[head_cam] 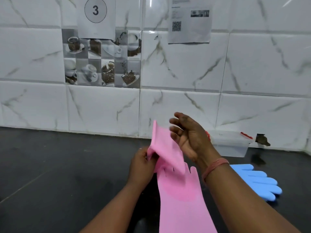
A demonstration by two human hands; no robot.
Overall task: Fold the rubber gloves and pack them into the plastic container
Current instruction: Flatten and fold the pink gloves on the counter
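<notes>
My left hand (143,163) pinches the edge of a pink rubber glove (164,147), holding it lifted and partly doubled over above the counter. A second pink glove (183,200) lies flat beneath it, fingers pointing away from me. My right hand (186,135) hovers beside the lifted glove with its fingers spread and nothing in it. A blue rubber glove (257,181) lies on the counter to the right, partly hidden by my right forearm. The clear plastic container (232,145) with red clips stands by the wall at the right, behind my right hand.
The work surface is a dark counter (58,174) that meets a white marble-patterned tiled wall (101,106). Paper sheets are stuck on the wall above. A small hole in the wall (262,140) sits just right of the container.
</notes>
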